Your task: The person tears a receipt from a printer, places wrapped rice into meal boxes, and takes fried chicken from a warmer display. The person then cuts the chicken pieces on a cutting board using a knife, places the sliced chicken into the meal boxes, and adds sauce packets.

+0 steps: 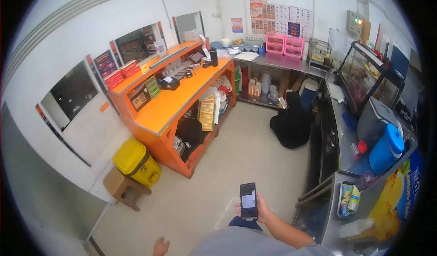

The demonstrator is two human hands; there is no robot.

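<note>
My right hand (261, 208) is closed around a dark smartphone (248, 201), held upright in front of my body with its lit screen towards me. Pale message-like blocks show on the screen, but the text is too small to read. Low at the bottom edge, my left hand (160, 247) hangs beside my body over the floor. It is small, partly cut off and its fingers are blurred; I see no object at it. My grey shirt (227, 242) fills the bottom middle.
A person in black (293, 122) crouches by the far shelves. To the left stand an orange counter (168, 112), a yellow bin (132, 158) and a brown stool (122, 185). Along the right runs a metal counter (343, 151) with a blue jug (387, 149) and a snack tray (348, 199).
</note>
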